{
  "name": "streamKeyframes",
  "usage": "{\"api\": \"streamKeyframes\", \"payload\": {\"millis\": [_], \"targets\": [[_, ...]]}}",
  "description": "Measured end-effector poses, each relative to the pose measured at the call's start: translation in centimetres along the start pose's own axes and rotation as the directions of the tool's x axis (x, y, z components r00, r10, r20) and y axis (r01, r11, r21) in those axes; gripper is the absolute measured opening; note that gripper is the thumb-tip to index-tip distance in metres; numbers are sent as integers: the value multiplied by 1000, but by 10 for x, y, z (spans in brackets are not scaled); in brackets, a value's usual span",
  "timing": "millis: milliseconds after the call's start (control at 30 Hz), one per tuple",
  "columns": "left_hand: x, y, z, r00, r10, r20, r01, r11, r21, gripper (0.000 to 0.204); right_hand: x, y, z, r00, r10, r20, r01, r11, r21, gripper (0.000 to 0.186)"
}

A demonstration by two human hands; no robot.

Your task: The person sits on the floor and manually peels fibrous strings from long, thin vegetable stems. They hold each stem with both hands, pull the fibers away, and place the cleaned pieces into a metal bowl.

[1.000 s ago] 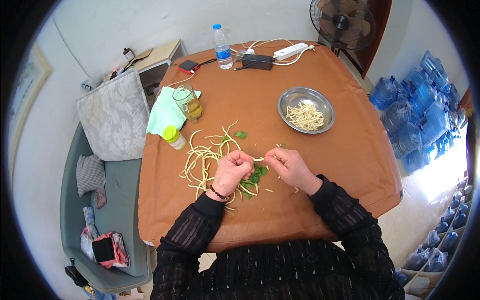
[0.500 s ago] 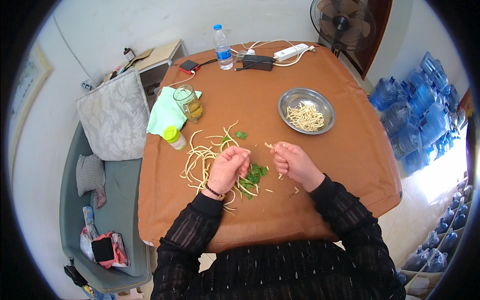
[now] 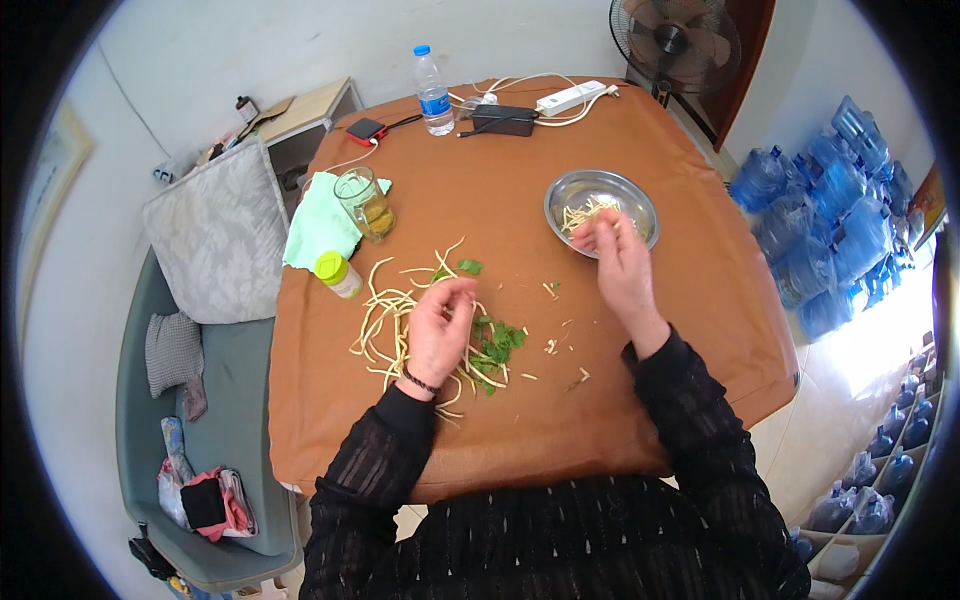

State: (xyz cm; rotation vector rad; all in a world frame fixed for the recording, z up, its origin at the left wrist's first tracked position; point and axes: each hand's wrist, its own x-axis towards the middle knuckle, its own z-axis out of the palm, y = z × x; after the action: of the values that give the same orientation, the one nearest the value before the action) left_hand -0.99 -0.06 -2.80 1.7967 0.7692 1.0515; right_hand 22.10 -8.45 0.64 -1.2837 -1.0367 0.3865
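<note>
Pale long beans (image 3: 368,318) lie in a loose tangle on the brown tabletop, with green leaves (image 3: 497,343) beside them. Over the right side of this tangle is my left hand (image 3: 438,328), its fingers curled together; what they hold, if anything, is hidden. My right hand (image 3: 622,270) reaches over the near rim of a steel bowl (image 3: 553,212), fingers slightly blurred but loosely apart, with no bean visible in them. Short pieces of bean (image 3: 580,212) lie in the bowl, partly covered by that hand. Small scraps (image 3: 551,347) are scattered between my hands.
A glass mug (image 3: 368,205) on a green cloth (image 3: 318,228) and a lime-lidded jar (image 3: 338,274) stand left of the beans. At the back are a water bottle (image 3: 433,95), a black adapter (image 3: 503,120) and a white power strip (image 3: 570,98). Blue water jugs (image 3: 835,225) are stacked at right.
My right hand has moved forward and right, from beside the scraps to over the bowl; the bean piece it held no longer shows. My left hand has moved slightly left.
</note>
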Motion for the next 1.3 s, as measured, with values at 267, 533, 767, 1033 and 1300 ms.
{"api": "streamKeyframes", "payload": {"millis": [267, 533, 767, 1033, 1300], "targets": [[6, -15, -20, 980, 127, 153, -180, 891, 416, 7, -15, 4, 8, 892, -412, 188, 442, 703, -557, 18], [2, 10, -22, 959, -188, 213, -26, 687, 726, 27, -47, 16, 42, 842, -126, 524, 352, 865, -358, 11], [3, 24, -18, 968, 243, 54, -242, 865, 439, 8, -48, 3, 39, 837, 227, 498, -241, 970, -37, 18], [-11, 38, 0, 888, 317, 333, -439, 800, 409, 9, -43, 3, 34, 866, 299, 402, -454, 808, 376, 19], [-9, 26, -9, 941, 190, 279, -318, 777, 543, 14, -24, 7, 13, 937, 290, 196, -348, 823, 448, 20]]}}
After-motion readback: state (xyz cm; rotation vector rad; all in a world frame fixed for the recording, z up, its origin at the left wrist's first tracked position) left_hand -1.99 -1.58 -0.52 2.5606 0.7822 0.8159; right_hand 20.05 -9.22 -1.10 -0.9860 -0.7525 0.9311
